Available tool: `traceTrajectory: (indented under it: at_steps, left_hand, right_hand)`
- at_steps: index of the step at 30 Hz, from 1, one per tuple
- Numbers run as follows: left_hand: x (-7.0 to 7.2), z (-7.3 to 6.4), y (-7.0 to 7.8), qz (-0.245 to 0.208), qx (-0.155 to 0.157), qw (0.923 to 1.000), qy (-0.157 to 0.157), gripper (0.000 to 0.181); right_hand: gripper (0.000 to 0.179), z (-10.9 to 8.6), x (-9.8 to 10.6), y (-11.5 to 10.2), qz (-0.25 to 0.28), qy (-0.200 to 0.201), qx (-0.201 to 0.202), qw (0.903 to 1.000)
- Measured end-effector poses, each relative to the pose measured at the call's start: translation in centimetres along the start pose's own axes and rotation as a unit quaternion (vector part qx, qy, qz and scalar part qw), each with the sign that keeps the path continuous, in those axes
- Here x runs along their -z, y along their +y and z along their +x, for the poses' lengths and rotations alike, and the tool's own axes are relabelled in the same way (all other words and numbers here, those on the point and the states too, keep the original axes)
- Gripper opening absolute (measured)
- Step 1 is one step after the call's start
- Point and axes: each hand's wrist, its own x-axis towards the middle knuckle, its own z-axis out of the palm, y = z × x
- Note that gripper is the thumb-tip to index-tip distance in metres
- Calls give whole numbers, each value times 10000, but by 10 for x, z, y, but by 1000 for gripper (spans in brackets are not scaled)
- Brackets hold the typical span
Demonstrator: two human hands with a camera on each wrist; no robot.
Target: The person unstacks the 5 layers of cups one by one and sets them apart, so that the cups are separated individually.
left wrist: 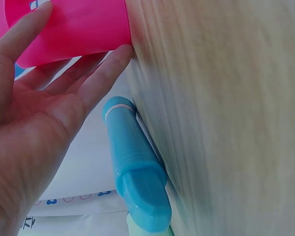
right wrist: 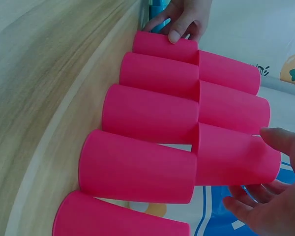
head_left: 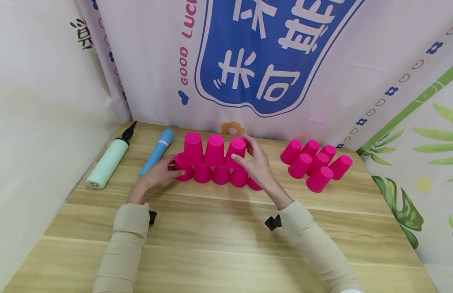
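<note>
Pink cups stand upside down in two rows, the upper cups bridging the gaps in the lower row. My left hand is at the left end of the lower row, holding the end cup with the thumb in front and fingers behind. In the left wrist view, that hand's fingers lie along the cup's side near the table. With my right hand I hold the rightmost upper cup between thumb and fingers. It rests across the lower cups. In the right wrist view, a lower cup at the right end has nothing on top.
Several more pink cups stand upside down at the right. Left of the rows lie a blue tube-shaped object and a pale green hand pump with a black nozzle. A printed curtain hangs behind the wooden table.
</note>
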Motion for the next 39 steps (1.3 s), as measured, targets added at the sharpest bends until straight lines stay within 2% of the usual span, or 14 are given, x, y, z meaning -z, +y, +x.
traceTrajectory:
  at_steps: [4,5,12,16,25,35,39]
  left_hand:
    - [0,0,1,17,11,10000,9,60]
    - [-1,2,-5,28,-22,10000,23,61]
    - [-3,3,-6,12,-6,10000,21,61]
    - [-2,3,-4,29,-9,10000,4,62]
    - [-1,2,1,7,-66,10000,-25,62]
    - [0,2,-1,33,-32,10000,3,61]
    - [-1,3,-3,85,-15,10000,6,60]
  right_hand:
    - [66,0,-1,5,-68,49,-32,10000]
    - [67,2,-3,11,-78,64,-40,9999]
    - [65,4,-8,14,-12,36,-311,9995]
    - [63,1,-3,15,-5,173,-296,9994]
    - [61,-12,27,17,-21,705,-12,9975]
    - [62,-31,65,20,-12,1142,-251,9931]
    - [60,-41,76,9,-81,1213,-358,9919]
